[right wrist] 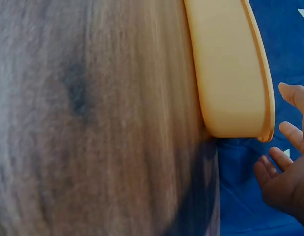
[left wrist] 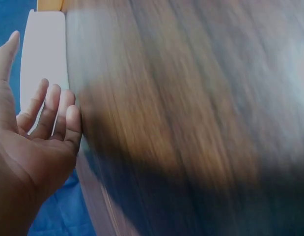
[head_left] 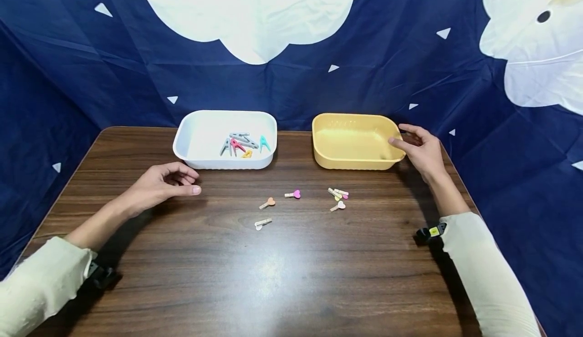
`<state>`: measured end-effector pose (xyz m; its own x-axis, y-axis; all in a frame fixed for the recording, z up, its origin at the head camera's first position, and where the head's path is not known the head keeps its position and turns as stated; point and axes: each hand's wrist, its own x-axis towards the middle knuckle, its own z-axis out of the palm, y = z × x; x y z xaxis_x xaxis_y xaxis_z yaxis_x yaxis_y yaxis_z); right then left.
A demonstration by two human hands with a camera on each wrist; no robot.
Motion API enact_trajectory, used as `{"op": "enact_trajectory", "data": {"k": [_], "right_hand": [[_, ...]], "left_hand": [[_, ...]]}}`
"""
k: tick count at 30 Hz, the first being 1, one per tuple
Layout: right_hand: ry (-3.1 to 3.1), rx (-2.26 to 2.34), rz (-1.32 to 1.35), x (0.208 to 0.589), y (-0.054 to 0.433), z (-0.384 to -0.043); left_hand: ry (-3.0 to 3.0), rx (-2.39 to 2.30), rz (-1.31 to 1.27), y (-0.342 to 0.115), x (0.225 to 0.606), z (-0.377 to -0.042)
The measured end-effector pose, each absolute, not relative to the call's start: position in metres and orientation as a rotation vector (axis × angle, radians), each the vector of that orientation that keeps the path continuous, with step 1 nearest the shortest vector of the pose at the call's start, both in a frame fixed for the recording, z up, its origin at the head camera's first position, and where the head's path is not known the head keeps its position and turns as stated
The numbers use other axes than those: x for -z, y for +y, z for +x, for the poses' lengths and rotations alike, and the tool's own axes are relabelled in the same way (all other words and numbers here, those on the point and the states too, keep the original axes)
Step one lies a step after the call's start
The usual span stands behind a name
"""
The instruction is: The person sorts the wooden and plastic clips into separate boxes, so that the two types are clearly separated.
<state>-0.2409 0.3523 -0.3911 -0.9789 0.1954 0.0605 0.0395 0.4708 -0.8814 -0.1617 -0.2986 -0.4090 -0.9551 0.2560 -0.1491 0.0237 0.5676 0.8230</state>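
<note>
My left hand (head_left: 158,184) hovers by the near left corner of a white basin (head_left: 225,164), fingers loosely bent and nothing in them. Several plastic clothespins, grey, pink (head_left: 236,145), teal (head_left: 264,143) and yellow, lie inside that basin. At the right end of a yellow basin (head_left: 352,164) is my right hand (head_left: 425,152), its thumb over the rim. In the right wrist view its fingers are spread and appear apart from the basin wall (right wrist: 233,88). Small wooden clothespins with hearts lie on the table: orange (head_left: 271,202), magenta (head_left: 296,194), white (head_left: 340,205) and others.
Both basins stand along the far edge of the brown wooden table (head_left: 205,276). Behind it hangs a dark blue cloth (head_left: 296,94) with white shapes, which also runs down both sides. A yellow and a pink heart clothespin (head_left: 341,193) lie close together.
</note>
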Motion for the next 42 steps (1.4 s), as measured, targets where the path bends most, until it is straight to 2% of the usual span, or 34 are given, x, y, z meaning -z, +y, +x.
{"op": "enact_trajectory", "data": {"k": [17, 42], "right_hand": [[-2.772, -1.624, -0.262, 0.409, 0.357, -0.240], [-2.645, -1.955, -0.126, 0.417, 0.351, -0.244]], "left_hand": [[2.330, -1.445, 0.394, -0.241, 0.404, -0.148], [2.357, -1.349, 0.558, -0.184, 0.420, -0.125]]}}
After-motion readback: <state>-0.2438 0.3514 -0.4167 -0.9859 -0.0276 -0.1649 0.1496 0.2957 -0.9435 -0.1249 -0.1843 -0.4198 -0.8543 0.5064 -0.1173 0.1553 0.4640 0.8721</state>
